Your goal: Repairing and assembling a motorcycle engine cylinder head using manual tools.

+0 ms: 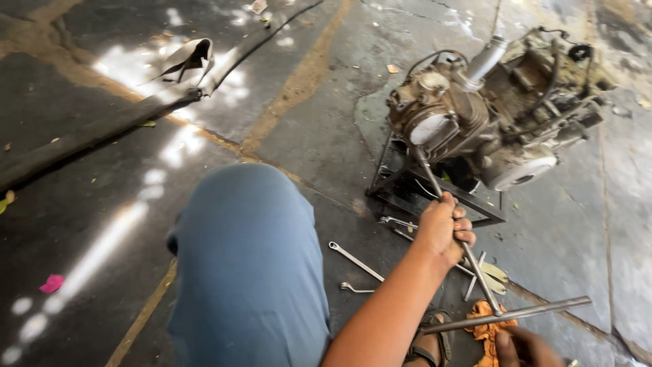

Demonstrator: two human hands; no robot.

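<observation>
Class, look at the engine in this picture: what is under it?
Under the engine stands a dark metal frame stand on the stone floor. The engine's shadow and bulk cover the stand's middle, so how the engine sits on it cannot be seen.

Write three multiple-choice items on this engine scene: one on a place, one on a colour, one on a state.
1. Where does the engine sit?
A. on a metal stand
B. on a wooden bench
C. in a car boot

2. What colour is the rag under the T-wrench?
A. white
B. orange
C. green

3. What is the left hand doing?
A. lying flat on the floor
B. gripping the T-wrench shaft
C. holding a hammer

Answers:
1 A: a dark frame carries the engine above the floor.
2 B: orange cloth shows below the crossbar.
3 B: its fingers wrap the shaft, whose far end meets the engine.
</observation>
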